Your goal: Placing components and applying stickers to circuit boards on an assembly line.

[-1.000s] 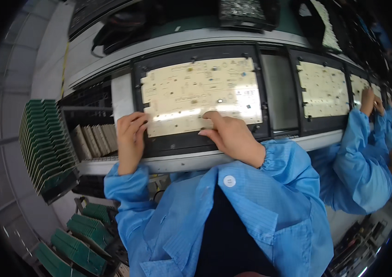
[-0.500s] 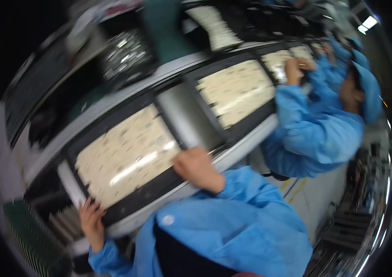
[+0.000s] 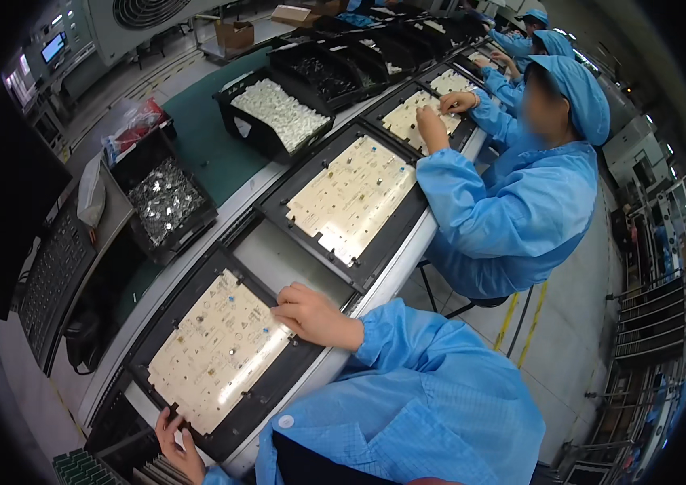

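Note:
A cream circuit board point(image 3: 209, 347) lies in a black tray point(image 3: 274, 396) on the conveyor line in front of me, with a few small blue and dark parts on it. My right hand point(image 3: 310, 315) is closed at the board's right edge, fingers curled over the tray's rim. Whatever its fingertips hold, if anything, is hidden. At the tray's near left corner is my left hand point(image 3: 179, 446), its fingers apart and the fingertips by the rim.
Ahead stands a black bin of shiny metal pieces point(image 3: 166, 202), with a bin of white parts point(image 3: 278, 113) farther right. A second board point(image 3: 351, 198) lies along the line. A co-worker point(image 3: 512, 186) in blue works over another board point(image 3: 420, 117). Green boards point(image 3: 80, 469) stand at lower left.
The view has turned and sharpened, bringing more bins and co-workers into sight. My hands stay at the same tray, the right at the board's right edge and the left at the near left corner.

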### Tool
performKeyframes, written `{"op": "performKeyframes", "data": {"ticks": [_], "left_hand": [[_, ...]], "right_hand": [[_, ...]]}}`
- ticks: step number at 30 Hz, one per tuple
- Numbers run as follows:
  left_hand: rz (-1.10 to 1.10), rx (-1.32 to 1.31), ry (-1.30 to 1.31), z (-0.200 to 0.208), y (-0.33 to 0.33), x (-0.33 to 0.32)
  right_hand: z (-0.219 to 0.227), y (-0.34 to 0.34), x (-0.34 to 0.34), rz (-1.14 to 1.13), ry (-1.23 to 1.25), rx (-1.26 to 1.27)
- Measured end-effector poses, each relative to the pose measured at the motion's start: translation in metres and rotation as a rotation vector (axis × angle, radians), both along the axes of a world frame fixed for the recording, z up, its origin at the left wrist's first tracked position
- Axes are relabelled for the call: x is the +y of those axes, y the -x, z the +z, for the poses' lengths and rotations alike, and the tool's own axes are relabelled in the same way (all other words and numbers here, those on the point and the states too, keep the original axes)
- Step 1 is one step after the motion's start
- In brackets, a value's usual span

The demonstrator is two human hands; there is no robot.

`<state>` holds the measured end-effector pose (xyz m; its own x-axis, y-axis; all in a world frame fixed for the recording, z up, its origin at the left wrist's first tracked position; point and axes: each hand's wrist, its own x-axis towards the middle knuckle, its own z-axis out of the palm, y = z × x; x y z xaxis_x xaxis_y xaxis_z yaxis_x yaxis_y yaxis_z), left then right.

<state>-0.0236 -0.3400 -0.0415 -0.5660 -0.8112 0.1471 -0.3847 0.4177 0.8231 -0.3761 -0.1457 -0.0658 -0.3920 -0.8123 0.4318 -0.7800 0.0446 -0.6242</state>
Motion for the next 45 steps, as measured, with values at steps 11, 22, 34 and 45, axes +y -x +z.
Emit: {"op": "performKeyframes", "data": {"ticks": [11,22,34,45], "left_hand": [[0.247,0.122,-0.056,-0.028,-0.008,-0.019],[0.591,0.19,-0.418,-0.055,-0.031,-0.024],[0.692,0.284,-0.314,-0.071,-0.043,-0.024],[0.62,0.284,-0.209,-0.083,-0.047,-0.028]], "right_hand": [[-0.006,0.022,0.012,-0.186,-0.099,-0.522],[0.064,0.051,-0.053,0.218,-0.33,-0.22],[0.021,0.121,-0.285,-0.099,-0.409,0.205],[0.018,0.121,-0.28,-0.159,-0.192,-0.17]]}}
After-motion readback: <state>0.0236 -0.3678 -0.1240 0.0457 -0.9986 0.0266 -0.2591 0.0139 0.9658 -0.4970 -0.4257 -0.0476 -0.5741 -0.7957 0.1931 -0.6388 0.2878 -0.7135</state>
